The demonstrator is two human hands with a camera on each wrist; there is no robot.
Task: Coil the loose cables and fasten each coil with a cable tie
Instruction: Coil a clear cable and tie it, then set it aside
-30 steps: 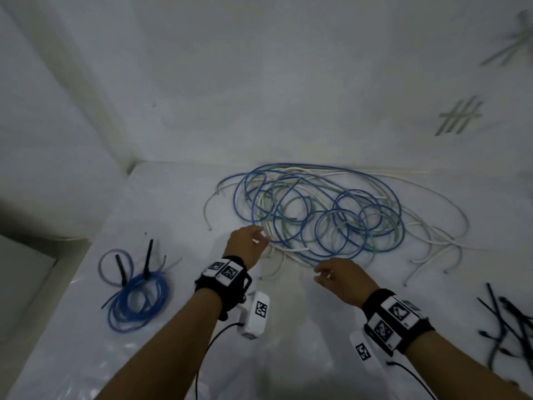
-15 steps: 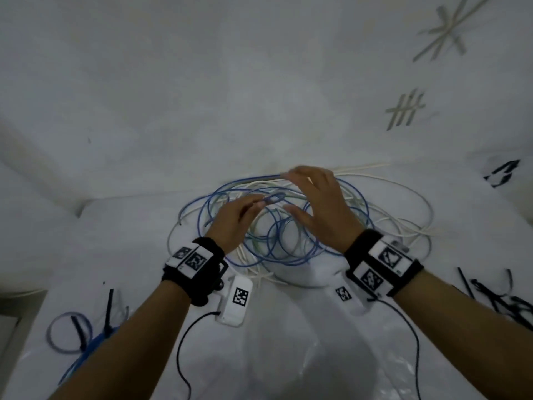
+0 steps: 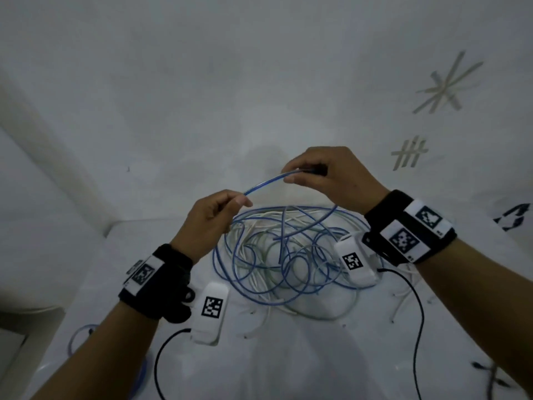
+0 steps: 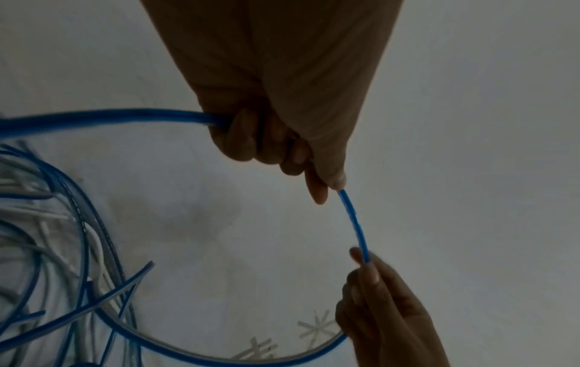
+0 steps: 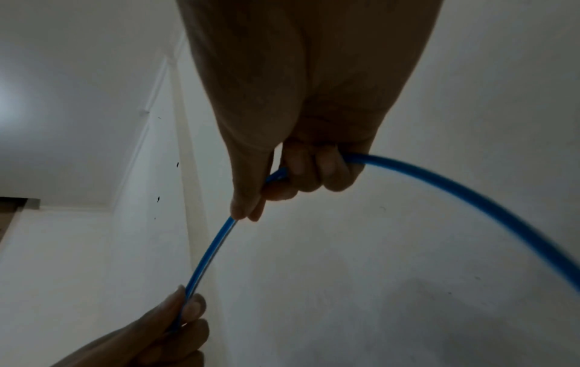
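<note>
I am pinching the blue cable in both the left hand and right hand, feeding steady, even loops.

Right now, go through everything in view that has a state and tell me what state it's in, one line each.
left hand: raised, pinching the blue cable near its end.
right hand: raised, gripping the same cable further along.
blue cable: lifted, arched between the hands, trailing into the pile.
cable pile: tangled blue and white cables, loose on the table, untied.
blue coil: lying at the left edge, mostly hidden.
</note>
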